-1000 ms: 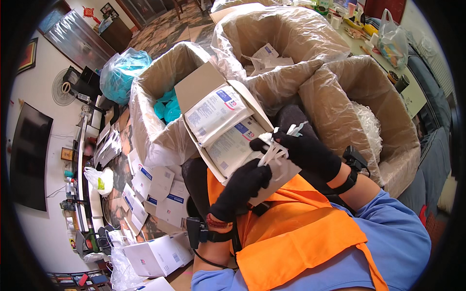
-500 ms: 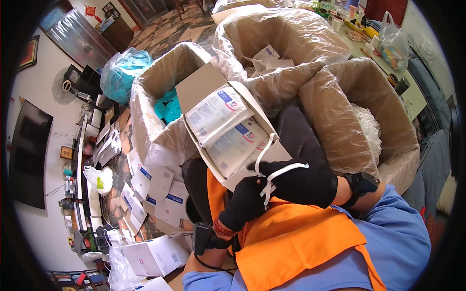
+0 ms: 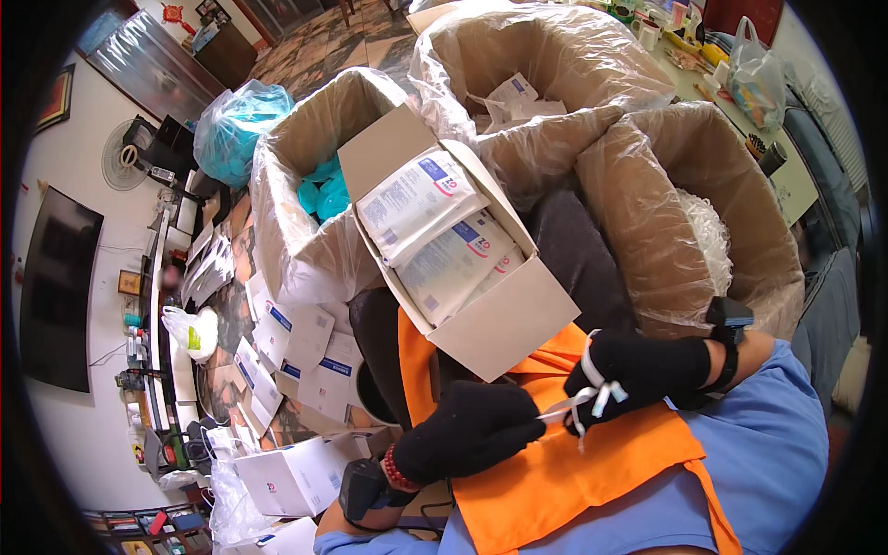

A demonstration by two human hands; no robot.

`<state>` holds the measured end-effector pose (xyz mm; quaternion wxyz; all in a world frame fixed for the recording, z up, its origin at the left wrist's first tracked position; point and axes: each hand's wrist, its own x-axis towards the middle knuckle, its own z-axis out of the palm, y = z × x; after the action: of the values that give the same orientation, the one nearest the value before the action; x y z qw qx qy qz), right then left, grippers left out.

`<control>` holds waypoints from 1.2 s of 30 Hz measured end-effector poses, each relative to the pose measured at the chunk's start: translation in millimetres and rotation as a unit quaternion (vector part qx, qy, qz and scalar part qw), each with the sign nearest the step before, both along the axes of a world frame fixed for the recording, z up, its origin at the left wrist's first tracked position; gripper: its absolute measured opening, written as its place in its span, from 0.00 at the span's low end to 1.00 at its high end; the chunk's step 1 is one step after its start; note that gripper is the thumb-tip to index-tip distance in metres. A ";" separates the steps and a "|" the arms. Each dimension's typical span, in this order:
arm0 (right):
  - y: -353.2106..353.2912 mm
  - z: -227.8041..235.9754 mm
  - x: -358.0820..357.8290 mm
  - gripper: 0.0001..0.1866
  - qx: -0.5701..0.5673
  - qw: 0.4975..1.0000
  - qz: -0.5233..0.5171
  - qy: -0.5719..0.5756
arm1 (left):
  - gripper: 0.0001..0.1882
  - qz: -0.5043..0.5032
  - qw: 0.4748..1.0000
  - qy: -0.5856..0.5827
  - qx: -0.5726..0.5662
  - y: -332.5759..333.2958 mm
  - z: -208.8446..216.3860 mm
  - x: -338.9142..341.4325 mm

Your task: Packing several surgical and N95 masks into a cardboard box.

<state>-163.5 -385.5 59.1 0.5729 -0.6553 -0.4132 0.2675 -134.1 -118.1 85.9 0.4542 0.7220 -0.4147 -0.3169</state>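
Both my hands wear black gloves and are above the orange apron (image 3: 555, 462) on my lap. A thin white strap (image 3: 559, 407) stretches between them. My left hand (image 3: 481, 427) is closed on one end of it. My right hand (image 3: 647, 365) grips the strap too, and its loose ends loop over the fingers. In front of my hands, a small open cardboard box (image 3: 504, 322) rests tilted on my thighs, its flaps spread. Inside lie white packets (image 3: 416, 208) with blue and red print, stacked in rows. Neither hand touches the box.
Large cartons lined with clear plastic stand around my knees: one with teal items (image 3: 324, 190), one with white packets (image 3: 518, 97), one with a white stringy bundle (image 3: 705, 240). White folded boxes (image 3: 305, 342) lie on the floor at left. A cluttered table (image 3: 786, 180) is at right.
My hands have come away from the box's near flap, moving toward me and apart. The strap is now pulled between them, and the near flap hangs uncovered.
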 end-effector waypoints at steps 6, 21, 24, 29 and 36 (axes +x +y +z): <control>-171.9 22.9 -16.4 0.16 -0.123 0.733 -0.668 -0.034 | 0.08 0.322 0.915 -0.169 0.174 194.3 -102.0 44.9; -381.7 -173.1 -30.3 0.34 -0.237 0.720 -0.652 0.002 | 0.14 0.510 0.738 -0.276 0.345 194.5 -159.2 50.4; -355.7 -129.6 -19.9 0.17 -0.368 0.607 -0.698 0.090 | 0.16 0.534 0.779 -0.286 0.163 130.0 -101.0 98.2; -323.1 -121.7 -15.1 0.16 -0.510 0.528 -0.588 -0.339 | 0.35 0.333 0.785 -0.508 0.122 45.1 -60.0 141.9; -236.2 -57.6 26.5 0.12 -0.611 0.480 -0.593 -0.212 | 0.43 0.278 0.743 -0.498 0.349 14.0 -80.2 191.9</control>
<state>-137.0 -621.7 1.5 -0.0542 -0.9662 0.2324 -0.0980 57.8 -104.1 5.7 -0.0327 0.9684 -0.2233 0.1062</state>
